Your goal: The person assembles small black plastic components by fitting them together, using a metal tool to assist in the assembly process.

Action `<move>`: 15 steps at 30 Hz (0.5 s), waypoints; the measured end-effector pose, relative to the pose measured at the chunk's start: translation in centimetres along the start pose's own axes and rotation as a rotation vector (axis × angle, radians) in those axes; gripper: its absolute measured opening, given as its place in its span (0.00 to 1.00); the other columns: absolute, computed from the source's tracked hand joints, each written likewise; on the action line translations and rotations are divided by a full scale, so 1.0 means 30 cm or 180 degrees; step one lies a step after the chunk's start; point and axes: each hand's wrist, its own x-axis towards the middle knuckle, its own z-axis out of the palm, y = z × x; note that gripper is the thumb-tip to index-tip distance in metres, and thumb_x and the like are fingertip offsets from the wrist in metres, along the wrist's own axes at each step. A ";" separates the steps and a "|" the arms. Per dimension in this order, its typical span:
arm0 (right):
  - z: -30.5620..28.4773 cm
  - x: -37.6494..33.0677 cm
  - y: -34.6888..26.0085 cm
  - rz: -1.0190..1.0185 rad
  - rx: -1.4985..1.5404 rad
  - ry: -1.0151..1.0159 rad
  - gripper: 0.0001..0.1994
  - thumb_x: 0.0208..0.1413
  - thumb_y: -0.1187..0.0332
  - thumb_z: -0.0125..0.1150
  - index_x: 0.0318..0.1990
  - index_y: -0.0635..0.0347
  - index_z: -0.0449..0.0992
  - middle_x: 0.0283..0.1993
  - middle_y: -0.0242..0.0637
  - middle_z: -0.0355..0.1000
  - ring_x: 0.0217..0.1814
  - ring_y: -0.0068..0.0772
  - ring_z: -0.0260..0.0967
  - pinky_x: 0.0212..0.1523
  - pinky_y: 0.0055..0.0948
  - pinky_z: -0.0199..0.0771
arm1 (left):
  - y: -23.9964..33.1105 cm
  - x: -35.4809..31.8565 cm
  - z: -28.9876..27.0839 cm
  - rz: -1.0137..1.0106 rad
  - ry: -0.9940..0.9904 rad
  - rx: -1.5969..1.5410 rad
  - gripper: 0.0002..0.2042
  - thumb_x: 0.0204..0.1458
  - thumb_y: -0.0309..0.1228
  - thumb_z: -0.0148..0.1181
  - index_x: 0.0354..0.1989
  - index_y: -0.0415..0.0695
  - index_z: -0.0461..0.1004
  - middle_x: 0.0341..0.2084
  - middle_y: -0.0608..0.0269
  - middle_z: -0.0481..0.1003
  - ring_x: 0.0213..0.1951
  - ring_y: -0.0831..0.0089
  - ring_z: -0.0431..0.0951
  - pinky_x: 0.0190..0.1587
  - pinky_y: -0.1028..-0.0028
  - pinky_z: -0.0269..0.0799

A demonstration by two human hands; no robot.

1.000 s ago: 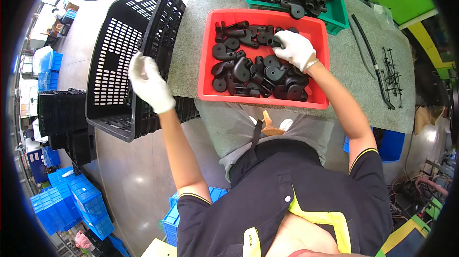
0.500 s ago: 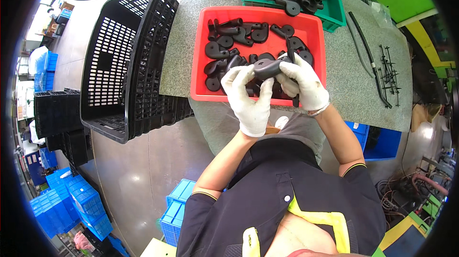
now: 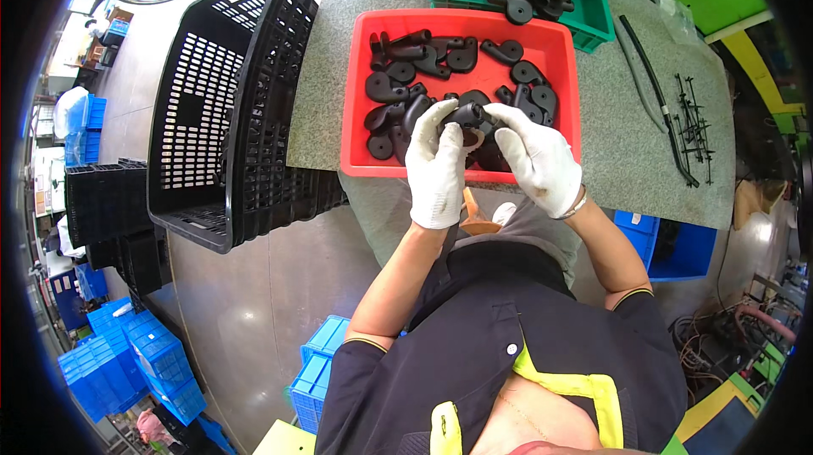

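Head view: two white-gloved hands meet over the near edge of a red tray [image 3: 356, 74] on a speckled grey surface [image 3: 627, 159], sharing one black moulded part [image 3: 467, 114]. The left hand [image 3: 436, 171] closes its grip on the part from the near left side, fingers curled up around it; the right hand [image 3: 538, 159] grips it from the right, thumb and forefinger pinched at its upper end. The part lies between the two grips, just beyond the fingertips, its long axis apparently running roughly left to right, though the gloves hide much of it. Both hands touch it, neither clearly nearer. Loose black parts [image 3: 406, 74] of the same kind lie just beyond the grip in the tray, and a green tray [image 3: 593, 19] of darker pieces stands farther off behind it. A tall black slotted crate [image 3: 229, 108] stands well to the left of the left grip; thin black rods [image 3: 669, 108] lie to the right of the right one. Against the picture half a second earlier, the hands sit much as they did, both on the part; a full second back, the left hand was away at the crate's rim and the right alone reached into the red tray.
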 end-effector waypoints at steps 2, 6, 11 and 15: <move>0.017 -0.007 0.017 -0.0418 -0.0374 0.0179 0.17 0.61 0.62 0.51 0.55 0.55 0.70 0.36 0.46 0.75 0.36 0.46 0.75 0.36 0.35 0.74 | -0.001 -0.004 0.005 -0.0003 0.0029 -0.0162 0.14 0.60 0.23 0.48 0.54 0.38 0.67 0.43 0.60 0.72 0.39 0.77 0.74 0.45 0.77 0.72; 0.015 -0.006 0.013 -0.0436 -0.0461 0.0201 0.18 0.60 0.63 0.52 0.57 0.54 0.70 0.38 0.43 0.76 0.35 0.44 0.75 0.35 0.35 0.74 | -0.009 -0.003 0.001 -0.0025 -0.0110 -0.0378 0.14 0.58 0.24 0.52 0.53 0.38 0.67 0.42 0.61 0.71 0.41 0.77 0.74 0.46 0.76 0.72; 0.018 -0.006 0.004 -0.0635 -0.0783 0.0270 0.18 0.59 0.63 0.55 0.56 0.53 0.72 0.36 0.41 0.76 0.34 0.40 0.76 0.32 0.32 0.74 | -0.020 -0.002 -0.005 0.0090 -0.0161 -0.0379 0.16 0.53 0.20 0.59 0.51 0.38 0.69 0.41 0.62 0.72 0.41 0.78 0.73 0.45 0.77 0.72; 0.027 -0.008 0.006 -0.0673 -0.0809 0.0321 0.18 0.58 0.62 0.56 0.56 0.52 0.72 0.35 0.40 0.76 0.32 0.39 0.76 0.30 0.32 0.74 | -0.020 0.007 -0.010 -0.0008 -0.0055 -0.0242 0.15 0.50 0.18 0.61 0.48 0.38 0.70 0.38 0.64 0.73 0.39 0.79 0.74 0.44 0.79 0.72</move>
